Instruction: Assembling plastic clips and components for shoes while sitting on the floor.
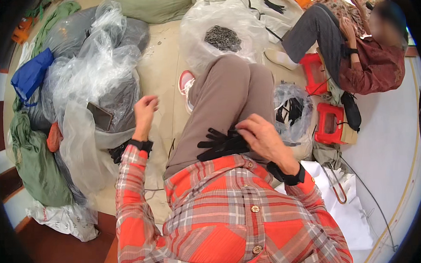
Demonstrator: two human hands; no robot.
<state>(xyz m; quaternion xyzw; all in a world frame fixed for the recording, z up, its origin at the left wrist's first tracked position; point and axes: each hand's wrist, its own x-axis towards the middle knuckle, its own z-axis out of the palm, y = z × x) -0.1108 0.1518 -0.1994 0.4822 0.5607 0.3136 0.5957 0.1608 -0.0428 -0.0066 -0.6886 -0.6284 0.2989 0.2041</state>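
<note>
Across my lap lies a black glove [223, 146], its dark fingers pointing left, possibly with a second one stacked under it. My right hand [263, 136] bends over its right end, thumb and fingertips closed at the edge of the fabric. Raised off to the left, near the plastic-wrapped bags, my left hand [145, 114] has its fingers curled together. Whatever those fingers hold, if anything, is too small and blurred to make out.
Ahead, an open clear plastic bag [223, 37] holds a dark heap of small pieces. A phone [100, 116] rests on the wrapped bags [119, 95] at left. Right of my knees are a bag with black items [292, 110] and red-framed boxes [330, 124]. Another person [374, 68] sits at far right.
</note>
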